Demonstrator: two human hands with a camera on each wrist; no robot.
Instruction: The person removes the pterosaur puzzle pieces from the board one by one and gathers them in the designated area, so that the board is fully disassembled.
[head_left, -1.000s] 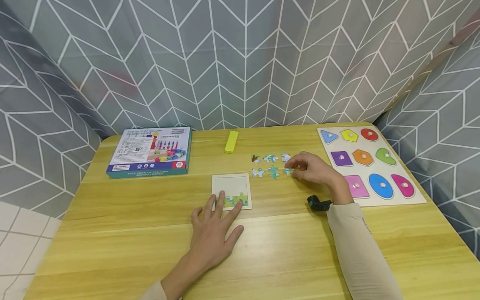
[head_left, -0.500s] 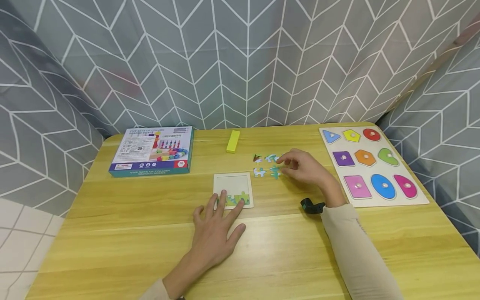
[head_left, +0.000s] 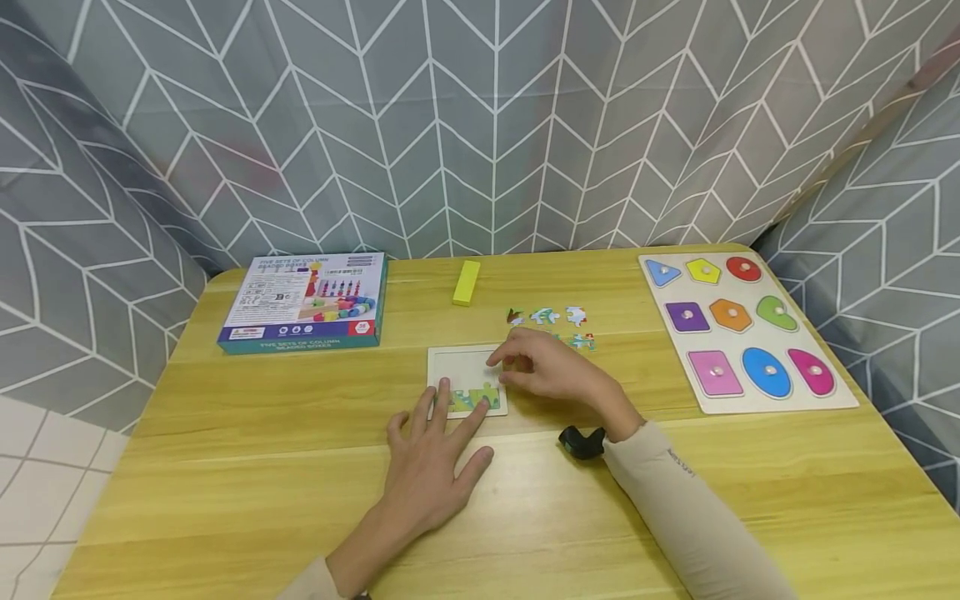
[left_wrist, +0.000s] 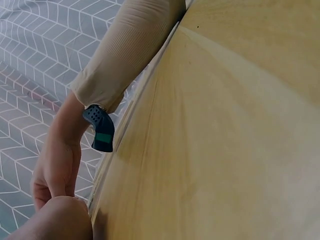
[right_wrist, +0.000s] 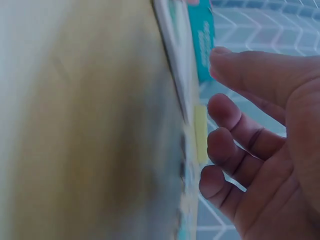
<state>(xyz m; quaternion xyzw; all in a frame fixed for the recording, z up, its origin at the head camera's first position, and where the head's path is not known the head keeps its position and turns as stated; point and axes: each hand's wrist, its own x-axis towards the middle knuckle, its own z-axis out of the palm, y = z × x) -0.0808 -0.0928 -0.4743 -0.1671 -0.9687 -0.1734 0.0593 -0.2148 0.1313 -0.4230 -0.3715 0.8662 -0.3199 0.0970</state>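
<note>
The tray (head_left: 456, 367), seemingly being filled, is steadied by the spread left hand (head_left: 429, 467). Grip by the right hand (head_left: 553, 367) cannot be told; alignment seems needed.

Here's my left hand (head_left: 427, 471), fingers spread on the puzzle tray (head_left: 465, 362)! My right hand (head_left: 551, 367), fingers bent, is at its right edge, loose pieces (head_left: 576, 315) just beyond, yellow block (head_left: 467, 283) farther back

Your right sleeve (head_left: 697, 508): long, beige, finely ribbed; small dark lettering (head_left: 681, 462) near the cuff. Your left sleeve (head_left: 311, 583): matching beige, only its end visible. Your right wrist camera (left_wrist: 102, 127): dark curved housing, small round holes, green rectangular patch.
</note>
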